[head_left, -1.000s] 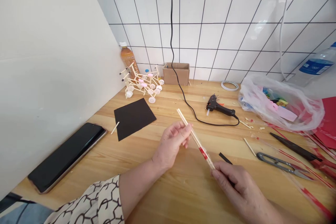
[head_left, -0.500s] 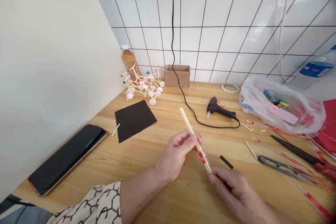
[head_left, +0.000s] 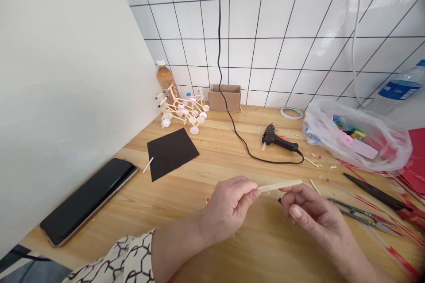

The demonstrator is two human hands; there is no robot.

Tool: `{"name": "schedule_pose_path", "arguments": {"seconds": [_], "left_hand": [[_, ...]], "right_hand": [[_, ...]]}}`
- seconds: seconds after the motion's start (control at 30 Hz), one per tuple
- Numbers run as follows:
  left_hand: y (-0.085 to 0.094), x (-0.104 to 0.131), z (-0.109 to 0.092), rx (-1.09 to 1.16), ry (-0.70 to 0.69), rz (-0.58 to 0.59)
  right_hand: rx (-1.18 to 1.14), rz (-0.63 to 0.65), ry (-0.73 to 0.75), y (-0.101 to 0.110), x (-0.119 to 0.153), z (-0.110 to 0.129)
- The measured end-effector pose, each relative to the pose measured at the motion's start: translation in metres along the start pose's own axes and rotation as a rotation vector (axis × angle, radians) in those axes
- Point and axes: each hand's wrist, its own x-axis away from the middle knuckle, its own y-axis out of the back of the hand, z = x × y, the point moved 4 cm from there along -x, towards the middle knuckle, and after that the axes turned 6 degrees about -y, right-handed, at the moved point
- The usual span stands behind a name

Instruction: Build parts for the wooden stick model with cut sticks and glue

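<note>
My left hand [head_left: 232, 205] is closed round a pair of pale wooden chopsticks [head_left: 280, 185], gripping them between thumb and fingertips. Their bare ends point right, nearly level; the rest is hidden behind the hand, where a speck of red shows at its left side. Just under the free ends is my right hand [head_left: 315, 221], palm turned partly up, thumb apart from the bent fingers, no firm grip visible. Whether its forefinger touches the chopsticks I cannot tell. A small black strip [head_left: 280, 200] is mostly covered by this hand.
Beyond the hands lie a black sheet [head_left: 172, 154], a phone [head_left: 89, 201] and a black glue gun [head_left: 280, 140] with its cord. Stick models with round wheels [head_left: 184, 110] stand at the back left. Thread snips [head_left: 358, 214], scissors [head_left: 375, 192] and a plastic bag [head_left: 395, 141] are right.
The chopsticks have swung from a steep slant to nearly level, pointing right. My right hand has let go of their lower end and its fingers have loosened.
</note>
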Motion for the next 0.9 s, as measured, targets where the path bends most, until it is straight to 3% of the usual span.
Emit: {"name": "schedule_pose_path", "arguments": {"seconds": [0.13, 0.23, 0.4, 0.57, 0.9], "left_hand": [[-0.008, 0.001, 0.002, -0.203, -0.077, 0.128], [-0.010, 0.001, 0.003, -0.290, -0.120, 0.170], [-0.013, 0.000, 0.007, -0.400, -0.152, 0.240], [-0.010, -0.003, 0.013, -0.457, -0.094, 0.364], [0.017, -0.012, 0.019, -0.515, 0.073, 0.452]], "right_hand": [[-0.016, -0.095, 0.005, 0.007, -0.001, -0.002], [0.096, -0.145, 0.039, 0.008, -0.003, -0.004], [0.466, -0.067, 0.244, 0.001, -0.005, -0.001], [0.697, -0.044, 0.428, -0.001, -0.006, 0.000], [0.744, -0.089, 0.357, 0.014, -0.014, 0.008]]}}
